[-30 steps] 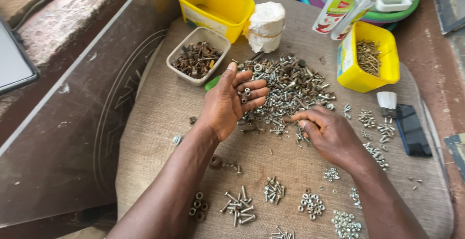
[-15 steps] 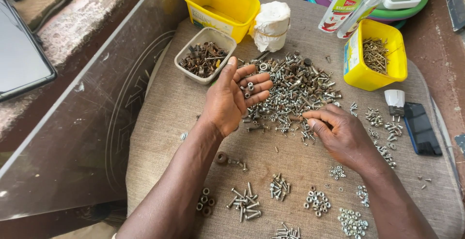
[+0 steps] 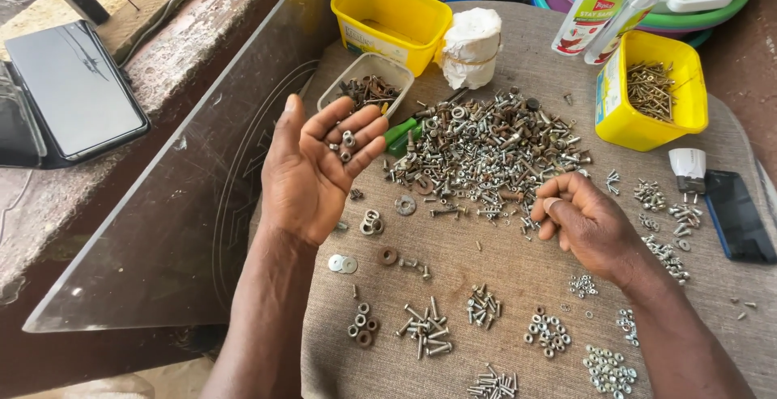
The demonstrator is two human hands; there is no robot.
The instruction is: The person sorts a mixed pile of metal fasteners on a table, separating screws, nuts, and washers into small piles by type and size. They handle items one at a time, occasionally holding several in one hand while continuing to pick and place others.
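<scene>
While the big heap of mixed screws, nuts and washers [image 3: 490, 152] lies across the middle of the brown cloth [image 3: 486, 261], the head view shows the sorting partly done. Small sorted groups sit on the near part of the cloth: a cluster of screws [image 3: 425, 336], dark nuts [image 3: 360, 326], two flat washers [image 3: 342, 264], bright nuts [image 3: 546, 332] and more along the right edge. Judging by its size, the heap holds most of the pieces, so much is left.

The left hand [image 3: 312, 172] is raised palm up, fingers spread apart, with a few small nuts [image 3: 344, 144] resting loose on the fingers; nothing is gripped. These pieces are round and stubby, so no long axis can be told. The right hand [image 3: 587, 221] is curled at the near right edge of the heap, fingertips drawn together, though what they pinch cannot be told. Screws in the near cluster lie flat, pointing various ways.

A small clear tub [image 3: 368, 91] of dark bits stands just beyond the left hand, a yellow tub [image 3: 647, 99] of screws at far right.
</scene>
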